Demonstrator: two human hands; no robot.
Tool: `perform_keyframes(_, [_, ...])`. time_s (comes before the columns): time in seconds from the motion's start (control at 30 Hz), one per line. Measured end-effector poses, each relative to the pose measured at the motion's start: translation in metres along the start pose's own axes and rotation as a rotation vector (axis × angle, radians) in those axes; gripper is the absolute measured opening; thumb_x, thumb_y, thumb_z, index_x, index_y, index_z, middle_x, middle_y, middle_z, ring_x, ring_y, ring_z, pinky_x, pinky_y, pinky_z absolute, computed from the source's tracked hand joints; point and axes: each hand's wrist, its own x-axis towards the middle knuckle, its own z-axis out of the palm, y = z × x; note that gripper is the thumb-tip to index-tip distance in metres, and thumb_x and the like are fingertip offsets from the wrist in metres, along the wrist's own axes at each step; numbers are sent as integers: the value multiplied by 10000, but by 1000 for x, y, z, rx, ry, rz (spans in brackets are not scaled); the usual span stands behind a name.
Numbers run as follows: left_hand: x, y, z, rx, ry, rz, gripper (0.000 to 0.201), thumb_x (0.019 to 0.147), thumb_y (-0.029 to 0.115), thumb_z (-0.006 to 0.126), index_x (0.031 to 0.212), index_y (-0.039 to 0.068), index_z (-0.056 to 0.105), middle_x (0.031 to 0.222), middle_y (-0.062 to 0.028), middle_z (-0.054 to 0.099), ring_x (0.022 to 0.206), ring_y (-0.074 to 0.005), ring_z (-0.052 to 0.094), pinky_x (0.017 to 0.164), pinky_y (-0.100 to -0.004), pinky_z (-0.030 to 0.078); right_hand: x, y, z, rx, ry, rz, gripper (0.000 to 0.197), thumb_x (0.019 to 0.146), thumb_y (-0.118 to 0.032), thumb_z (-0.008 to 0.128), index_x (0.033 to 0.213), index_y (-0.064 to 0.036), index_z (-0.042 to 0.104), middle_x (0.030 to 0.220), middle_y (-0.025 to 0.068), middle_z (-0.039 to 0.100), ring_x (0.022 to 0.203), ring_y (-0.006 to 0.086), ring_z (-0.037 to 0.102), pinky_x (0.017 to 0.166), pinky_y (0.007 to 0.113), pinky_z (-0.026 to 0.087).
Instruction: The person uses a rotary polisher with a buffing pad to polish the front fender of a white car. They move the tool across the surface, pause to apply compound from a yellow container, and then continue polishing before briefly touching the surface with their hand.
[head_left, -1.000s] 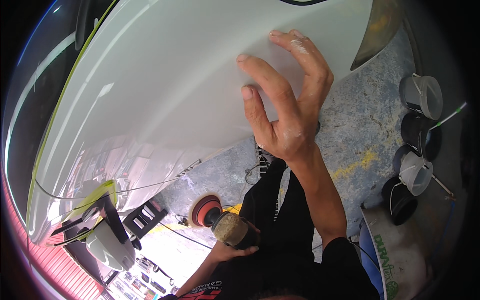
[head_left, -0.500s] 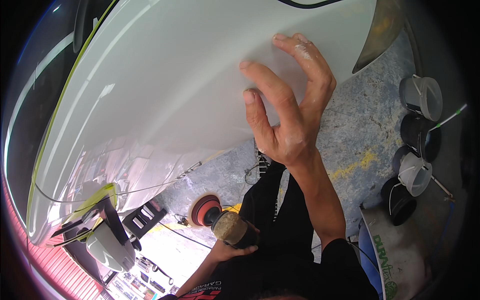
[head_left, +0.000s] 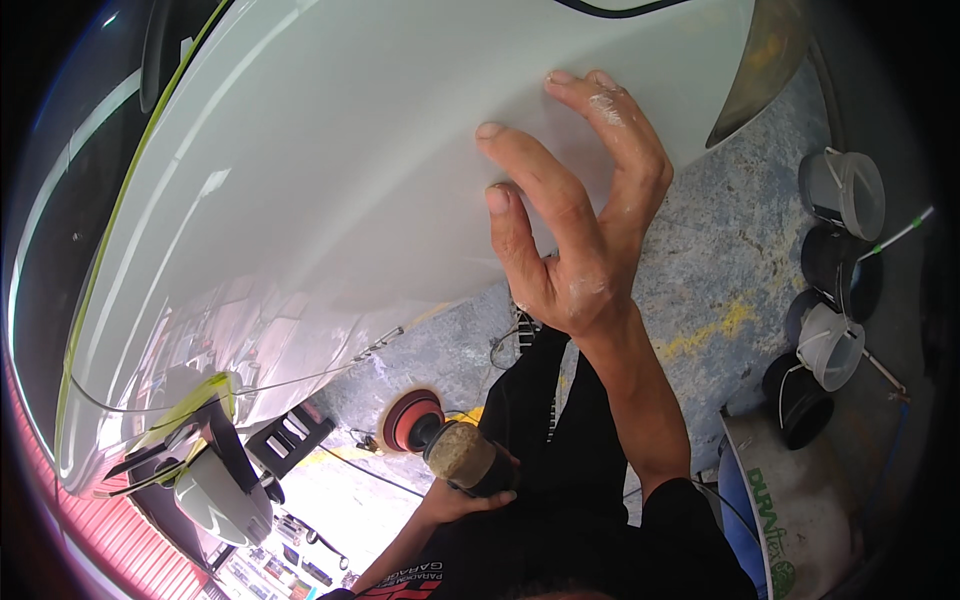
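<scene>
My right hand (head_left: 580, 230) is over the glossy white car panel (head_left: 330, 170), fingers spread and bent, fingertips at its surface. White residue marks one of its fingers. Down by my body, my left hand (head_left: 478, 503) grips a polisher (head_left: 468, 458) by its dark body, the fingers partly hidden behind it. The polisher has a round reddish pad (head_left: 412, 422), turned toward the far left and apart from the panel. A thin cord or wire (head_left: 290, 384) crosses in front of the panel's lower edge.
Several buckets (head_left: 850, 195) stand on the stained concrete floor (head_left: 730, 250) at the right. A white side mirror (head_left: 215, 490) juts out at the lower left, with yellow-green tape (head_left: 190, 408) near it. A dark cable (head_left: 375, 472) runs along the floor. A printed pale sheet or bag (head_left: 790, 500) sits at the lower right.
</scene>
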Motion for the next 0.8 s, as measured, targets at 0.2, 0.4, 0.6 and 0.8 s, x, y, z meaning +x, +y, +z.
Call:
perform_keyframes(0.2, [1, -3, -3, 17, -14, 5, 546, 856, 194, 960, 1296, 58, 667, 1273, -72, 711, 1238, -203, 683, 1073, -385, 539, 0, 2, 1, -6, 15, -23, 275, 1012, -203, 721, 1261, -112, 792, 1483, 207, 579, 1422, 396, 473, 1195, 537, 426])
perform_keyframes(0.4, [0, -1, -3, 13, -13, -15, 555, 854, 193, 962, 1300, 59, 660, 1276, -73, 710, 1242, -203, 683, 1081, -385, 537, 0, 0, 0, -4, 10, -3, 288, 1009, -206, 721, 1274, -111, 783, 1485, 208, 576, 1419, 394, 472, 1197, 541, 426])
perform_keyframes(0.6, [0, -3, -2, 1, 1, -26, 557, 855, 195, 964, 1299, 58, 657, 1281, -80, 720, 1237, -208, 692, 1081, -388, 542, -2, 3, 0, -4, 6, -21, 288, 1012, -212, 718, 1274, -110, 782, 1492, 207, 565, 1424, 394, 462, 1203, 545, 424])
perform_keyframes(0.8, [1, -3, -2, 1, 7, -38, 576, 839, 189, 965, 1303, 62, 648, 1272, -86, 722, 1234, -216, 695, 1080, -395, 542, -1, 3, 2, -9, 17, -22, 291, 1017, -221, 718, 1274, -103, 783, 1487, 206, 567, 1421, 391, 464, 1202, 548, 430])
